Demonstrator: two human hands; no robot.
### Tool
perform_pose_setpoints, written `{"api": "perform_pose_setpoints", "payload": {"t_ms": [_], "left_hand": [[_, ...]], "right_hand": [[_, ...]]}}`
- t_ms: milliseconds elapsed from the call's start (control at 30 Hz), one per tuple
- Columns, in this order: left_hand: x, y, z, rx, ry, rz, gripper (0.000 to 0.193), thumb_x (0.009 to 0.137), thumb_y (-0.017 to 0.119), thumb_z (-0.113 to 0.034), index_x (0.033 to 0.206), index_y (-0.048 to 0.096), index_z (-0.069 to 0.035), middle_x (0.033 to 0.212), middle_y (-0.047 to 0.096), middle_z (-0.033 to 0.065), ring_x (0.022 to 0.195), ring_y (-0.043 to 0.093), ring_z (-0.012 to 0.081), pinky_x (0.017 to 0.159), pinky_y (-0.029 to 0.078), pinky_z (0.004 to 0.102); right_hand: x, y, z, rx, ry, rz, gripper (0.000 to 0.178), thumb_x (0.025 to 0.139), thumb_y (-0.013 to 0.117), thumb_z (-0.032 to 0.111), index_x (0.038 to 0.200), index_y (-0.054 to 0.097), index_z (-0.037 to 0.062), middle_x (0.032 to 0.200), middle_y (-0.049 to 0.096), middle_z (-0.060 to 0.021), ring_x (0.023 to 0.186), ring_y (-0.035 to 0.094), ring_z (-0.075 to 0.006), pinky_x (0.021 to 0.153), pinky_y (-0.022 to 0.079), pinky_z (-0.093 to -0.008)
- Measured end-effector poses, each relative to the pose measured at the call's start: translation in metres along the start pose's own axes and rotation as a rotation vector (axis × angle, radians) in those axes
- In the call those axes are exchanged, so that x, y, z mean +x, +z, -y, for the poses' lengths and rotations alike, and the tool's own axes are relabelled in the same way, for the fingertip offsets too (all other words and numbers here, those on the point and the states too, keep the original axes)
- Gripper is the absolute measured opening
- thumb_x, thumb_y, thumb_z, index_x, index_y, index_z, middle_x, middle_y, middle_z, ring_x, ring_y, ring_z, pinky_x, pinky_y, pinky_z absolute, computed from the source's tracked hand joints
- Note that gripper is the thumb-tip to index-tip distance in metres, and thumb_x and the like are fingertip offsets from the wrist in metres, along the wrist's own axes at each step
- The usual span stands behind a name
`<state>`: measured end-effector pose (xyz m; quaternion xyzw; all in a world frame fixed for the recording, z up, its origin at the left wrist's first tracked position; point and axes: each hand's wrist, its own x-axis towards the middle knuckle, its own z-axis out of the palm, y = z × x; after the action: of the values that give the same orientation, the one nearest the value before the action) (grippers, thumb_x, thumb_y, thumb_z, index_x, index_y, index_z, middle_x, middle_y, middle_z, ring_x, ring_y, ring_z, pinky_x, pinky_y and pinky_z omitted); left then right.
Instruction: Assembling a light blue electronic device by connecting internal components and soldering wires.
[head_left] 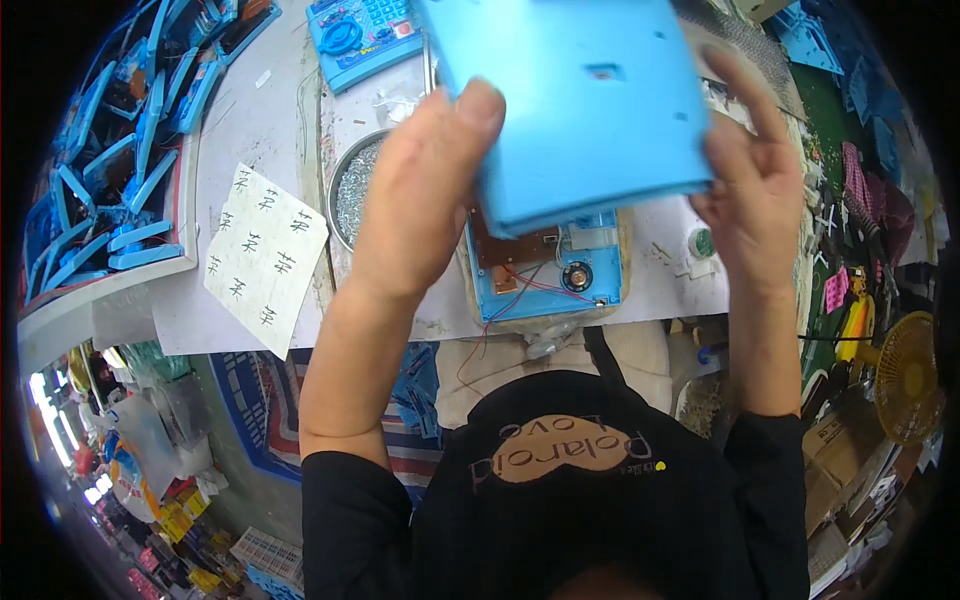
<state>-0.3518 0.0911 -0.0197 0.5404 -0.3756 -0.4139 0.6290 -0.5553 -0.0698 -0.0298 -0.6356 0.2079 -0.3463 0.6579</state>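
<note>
My left hand (pixel 425 190) grips the left edge of a smooth light-blue plastic cover (pixel 590 130), thumb on its face. My right hand (pixel 752 175) has bent fingers at the cover's right edge. The cover is tilted and raised over the table, and its top runs out of view. Below it, partly hidden, lies an open blue plastic housing (pixel 545 298) with a brown board, thin red and dark wires and a small round black speaker (pixel 577 277). Beside my left hand stands a round metal bowl (pixel 333 185) of small silvery screws (pixel 358 190).
A blue toy panel with buttons (pixel 365 65) lies at the far left of the table. A paper sheet with handwriting (pixel 262 255) rests left of the bowl. Many wired blue housings fill a tray (pixel 188 215) at the left. A small green roll (pixel 703 243) sits near my right wrist; a yellow fan (pixel 907 377) stands farther right.
</note>
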Motion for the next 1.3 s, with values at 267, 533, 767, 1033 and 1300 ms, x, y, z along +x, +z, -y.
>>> {"api": "perform_pose_setpoints", "payload": {"t_ms": [267, 533, 767, 1033, 1300], "left_hand": [[-0.04, 0.025, 0.062, 1.16, 0.516, 0.195, 0.069, 0.081, 0.075, -0.052, 0.13, 0.065, -0.005, 0.127, 0.065, 0.0095, 0.109, 0.056, 0.0274, 0.1, 0.034, 0.0451], [-0.027, 0.035, 0.072, 1.341, 0.509, 0.222, 0.075, 0.084, 0.069, -0.058, 0.135, 0.062, -0.004, 0.134, 0.057, 0.0078, 0.117, 0.05, 0.0248, 0.104, 0.028, 0.0461], [-0.026, 0.035, 0.07, 1.339, 0.482, 0.3, 0.079, 0.081, 0.071, -0.057, 0.137, 0.06, -0.003, 0.134, 0.057, 0.0087, 0.116, 0.051, 0.026, 0.103, 0.03, 0.0473], [-0.027, 0.011, 0.033, 0.164, 0.079, 0.081, 0.077, 0.088, 0.079, -0.025, 0.15, 0.043, 0.002, 0.119, 0.065, 0.0125, 0.092, 0.063, 0.0167, 0.076, 0.049, 0.0313], [-0.051, 0.009, 0.032, 0.679, -0.046, -0.042, 0.076, 0.089, 0.076, -0.014, 0.153, 0.04, 0.006, 0.071, 0.063, 0.0076, 0.06, 0.062, 0.0126, 0.054, 0.048, 0.0282]], "right_hand": [[-0.063, -0.081, 0.009, 0.16, 0.016, -0.333, 0.063, 0.101, 0.065, 0.018, 0.153, 0.039, -0.0061, 0.131, 0.066, -0.0215, 0.053, 0.049, 0.0, 0.041, 0.036, -0.0147], [-0.095, -0.103, 0.006, 0.192, 0.064, -0.391, 0.066, 0.101, 0.067, 0.023, 0.154, 0.038, -0.0058, 0.133, 0.064, -0.0201, 0.056, 0.049, 0.0003, 0.042, 0.036, -0.0141], [-0.098, -0.103, -0.007, 0.192, 0.101, -0.368, 0.066, 0.1, 0.069, 0.023, 0.152, 0.041, -0.0063, 0.134, 0.064, -0.0187, 0.056, 0.048, 0.0005, 0.041, 0.035, -0.0145], [-0.081, -0.038, -0.013, 0.168, 0.24, -0.332, 0.058, 0.103, 0.064, 0.021, 0.152, 0.043, -0.0022, 0.102, 0.072, -0.0103, 0.054, 0.05, -0.0024, 0.041, 0.034, -0.0155], [-0.093, 0.007, -0.029, -0.656, 0.158, 0.084, 0.061, 0.099, 0.066, 0.015, 0.153, 0.041, 0.0025, 0.058, 0.052, -0.005, 0.05, 0.054, -0.0172, 0.053, 0.043, -0.0345]]}}
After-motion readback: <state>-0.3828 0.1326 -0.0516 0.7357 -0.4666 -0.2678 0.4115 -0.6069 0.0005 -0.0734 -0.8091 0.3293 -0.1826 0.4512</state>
